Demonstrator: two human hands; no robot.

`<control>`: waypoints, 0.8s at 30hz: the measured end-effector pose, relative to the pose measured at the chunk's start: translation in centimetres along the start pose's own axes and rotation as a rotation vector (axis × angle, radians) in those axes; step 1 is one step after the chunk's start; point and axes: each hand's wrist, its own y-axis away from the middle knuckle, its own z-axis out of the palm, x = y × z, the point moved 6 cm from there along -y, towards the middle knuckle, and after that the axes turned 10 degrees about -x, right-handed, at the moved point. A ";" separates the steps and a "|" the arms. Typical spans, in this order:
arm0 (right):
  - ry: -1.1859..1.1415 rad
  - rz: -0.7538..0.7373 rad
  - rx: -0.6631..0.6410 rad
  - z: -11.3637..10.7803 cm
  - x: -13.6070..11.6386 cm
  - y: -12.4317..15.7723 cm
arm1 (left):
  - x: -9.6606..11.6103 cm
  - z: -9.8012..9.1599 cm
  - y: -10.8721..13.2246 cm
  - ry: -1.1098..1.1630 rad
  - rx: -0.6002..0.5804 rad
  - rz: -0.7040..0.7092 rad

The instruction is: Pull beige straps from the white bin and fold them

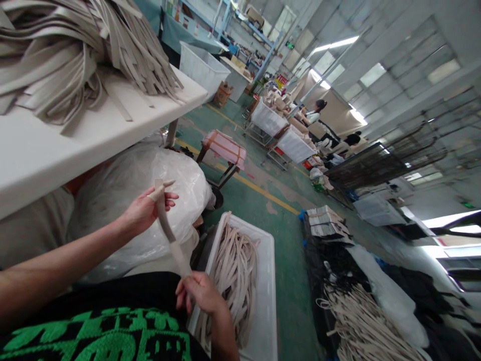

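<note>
A beige fabric strip (pixel 167 228) stretches between my two hands in front of my body. My left hand (pixel 152 203) pinches its upper end between thumb and forefinger, and pale coverings show on those fingertips. Lower down, my right hand (pixel 199 292) is closed around the strip, beside the rim of a white plastic bin (pixel 266 260). Many similar beige strips (pixel 238 265) lie in a tangle inside that bin. On the white table (pixel 112 131) at upper left rests a big heap of beige strips (pixel 93 50), with some ends hanging toward the table edge.
Clear plastic bags (pixel 150 160) bulge under the table. A small stool with a pink top (pixel 225 148) stands ahead on the green floor. At right, more strips (pixel 368 321) lie on dark material. Bins on trolleys (pixel 296 143) and people (pixel 315 113) are farther back.
</note>
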 end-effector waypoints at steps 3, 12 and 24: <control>-0.040 -0.176 0.096 0.1 -4.2 -1.3 | -2.3 0.5 1.3 -0.023 -0.103 -0.131; -0.030 -0.145 0.222 0.1 -8.7 -6.1 | -5.8 1.4 3.6 -0.008 -0.477 -0.215; 0.333 -0.509 0.405 -0.4 -12.4 -3.2 | -0.8 3.1 3.7 -0.463 -0.480 -0.075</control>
